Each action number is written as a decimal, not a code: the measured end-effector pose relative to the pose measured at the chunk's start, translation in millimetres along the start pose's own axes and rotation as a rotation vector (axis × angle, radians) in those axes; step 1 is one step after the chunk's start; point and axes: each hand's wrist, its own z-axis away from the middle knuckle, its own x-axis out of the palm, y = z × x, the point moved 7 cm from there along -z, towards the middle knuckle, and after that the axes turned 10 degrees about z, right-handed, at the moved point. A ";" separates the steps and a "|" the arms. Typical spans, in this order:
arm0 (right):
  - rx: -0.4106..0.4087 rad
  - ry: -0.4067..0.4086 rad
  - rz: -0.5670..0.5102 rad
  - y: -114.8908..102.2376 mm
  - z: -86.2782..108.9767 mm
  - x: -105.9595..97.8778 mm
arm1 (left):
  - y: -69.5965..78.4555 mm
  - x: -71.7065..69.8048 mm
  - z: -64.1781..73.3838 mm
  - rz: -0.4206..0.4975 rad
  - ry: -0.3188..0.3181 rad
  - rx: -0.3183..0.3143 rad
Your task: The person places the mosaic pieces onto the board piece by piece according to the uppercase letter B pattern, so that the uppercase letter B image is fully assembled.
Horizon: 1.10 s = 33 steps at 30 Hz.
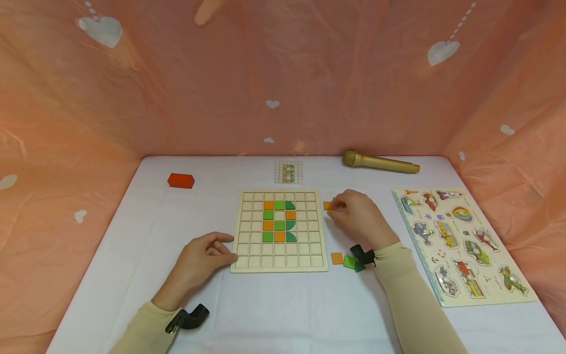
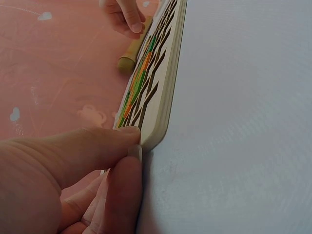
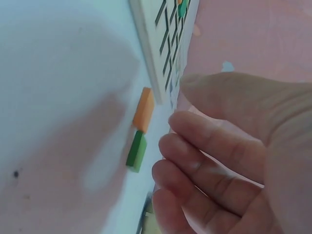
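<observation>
A pale wooden grid board [image 1: 305, 263] lies flat, bearing orange, green and dark green tiles [image 1: 279, 224] in its middle. My left hand [image 1: 203, 260] touches the board's left edge with thumb and index finger, set apart along it. Past the board's right side, my right hand [image 1: 358, 216] has its fingertips at an orange tile [image 1: 327, 205], partly covered by them. In the right wrist view, a gap shows between thumb and fingers [image 3: 192, 129], with no tile visible there. Near the right wrist lie a loose orange tile [image 1: 337, 258] and green tiles [image 1: 349, 262].
A small printed pattern card [image 1: 289, 172] lies behind the board. Toward the back are a red block [image 1: 181, 181] at left and a gold microphone [image 1: 381, 162] at right. A vehicle picture puzzle [image 1: 460, 246] occupies the right side. Pink curtains enclose the white table.
</observation>
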 end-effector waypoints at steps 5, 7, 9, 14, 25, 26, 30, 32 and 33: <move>-0.005 -0.005 -0.005 3.1 -4.5 2.0 | 0.6 -1.5 0.3 -0.002 0.002 0.006; -0.004 -0.009 -0.003 3.7 -7.5 4.0 | 0.8 -2.3 0.6 0.000 0.006 0.006; -0.003 -0.014 0.002 4.2 -10.1 6.3 | 0.6 -2.2 1.3 0.004 0.010 0.002; 0.002 -0.017 0.030 5.0 -14.1 10.1 | -1.2 0.3 1.5 0.014 0.009 -0.008; -0.024 -0.023 0.104 0.6 -19.2 10.1 | 0.1 -0.5 3.5 0.007 0.019 -0.005; -0.022 -0.024 0.106 1.3 -18.9 10.1 | 0.4 -0.6 3.7 0.010 0.018 -0.002; -0.021 -0.031 0.105 3.2 -18.0 10.9 | 0.6 -0.6 3.7 0.016 0.015 0.004; -0.024 -0.033 0.103 3.1 -17.8 11.1 | -0.4 -0.6 3.0 0.017 0.015 0.002; -0.026 -0.033 0.104 3.0 -17.6 11.1 | -0.8 -0.5 2.5 0.016 0.015 0.002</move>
